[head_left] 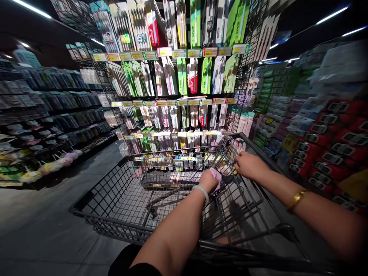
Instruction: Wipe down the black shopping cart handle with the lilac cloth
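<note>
My left hand (209, 181), with a pale bangle at the wrist, is closed around a pink cloth-like item (216, 177) over the inside of the black wire shopping cart (123, 195). Farther right, my right hand (246, 165) is at the cart's upper wire edge, below the dark rail. Its fingers are curled towards the wires, and what lies between them is too small to make out. A gold bracelet circles the right wrist. Bare wire mesh shows in the cart's left part.
Beyond the cart stands a rack of packaged toothbrushes (172, 103) with price strips. Shelves of goods (63, 99) line the left side. Stacked red packages (330, 142) rise on the right. Grey floor (34, 226) shows at lower left.
</note>
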### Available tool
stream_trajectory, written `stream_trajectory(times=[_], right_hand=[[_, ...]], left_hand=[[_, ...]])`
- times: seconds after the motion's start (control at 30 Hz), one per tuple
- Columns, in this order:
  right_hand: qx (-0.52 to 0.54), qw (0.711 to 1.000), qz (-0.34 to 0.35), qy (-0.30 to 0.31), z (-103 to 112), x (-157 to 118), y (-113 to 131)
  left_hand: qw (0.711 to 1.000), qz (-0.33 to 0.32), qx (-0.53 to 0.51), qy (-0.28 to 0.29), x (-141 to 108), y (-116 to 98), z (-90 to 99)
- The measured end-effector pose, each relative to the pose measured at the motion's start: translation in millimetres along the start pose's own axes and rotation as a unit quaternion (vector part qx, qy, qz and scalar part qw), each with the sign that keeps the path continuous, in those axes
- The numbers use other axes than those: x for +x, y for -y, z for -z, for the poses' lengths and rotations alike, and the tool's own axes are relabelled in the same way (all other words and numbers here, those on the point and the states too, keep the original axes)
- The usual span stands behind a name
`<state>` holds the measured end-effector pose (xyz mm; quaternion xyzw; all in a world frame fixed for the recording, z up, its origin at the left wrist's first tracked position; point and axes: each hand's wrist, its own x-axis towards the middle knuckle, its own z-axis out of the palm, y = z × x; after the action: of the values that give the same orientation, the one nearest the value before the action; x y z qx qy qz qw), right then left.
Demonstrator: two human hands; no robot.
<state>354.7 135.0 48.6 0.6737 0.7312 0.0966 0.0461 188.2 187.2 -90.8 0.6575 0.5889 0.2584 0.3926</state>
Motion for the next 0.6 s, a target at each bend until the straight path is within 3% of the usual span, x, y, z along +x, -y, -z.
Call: stream_trajectory(times=[0.1, 0.17, 0.23, 0.33, 0.37, 0.53, 0.6], right_hand=[[-0.006, 1.000, 0.005, -0.003, 0.3, -0.9, 0.5], [-0.007, 1.000, 0.007, -0.003, 0.0, -1.5, 0.4], [-0.008, 1.000, 0.010, -0.003, -1.0, -1.7, 0.0], [-0.011, 1.000, 0.012, -0.011, -3.3, -1.0, -1.5], [-0.013, 1.000, 0.009, -0.014, -4.0, -0.5, -2.0], [-0.022, 1.000, 0.000, -0.002, -4.9, 1.9, -1.4], [-0.022, 1.000, -0.002, 0.001, -4.6, 2.2, -0.1]], left_hand=[[0.998, 0.055, 0.030, 0.013, -3.1, 8.1, 0.7], [0.998, 0.050, 0.027, 0.007, -5.5, -2.4, -2.1], [1.000, -0.015, -0.008, -0.024, -7.8, -21.1, -6.4], [0.982, -0.165, -0.046, -0.085, -10.3, -40.9, -11.9], [0.981, -0.173, -0.026, -0.085, -10.6, -40.9, -12.4], [0.994, 0.031, 0.104, 0.028, -8.3, -5.1, -5.1], [0.992, 0.042, 0.109, 0.038, -7.6, 0.9, -1.1]])
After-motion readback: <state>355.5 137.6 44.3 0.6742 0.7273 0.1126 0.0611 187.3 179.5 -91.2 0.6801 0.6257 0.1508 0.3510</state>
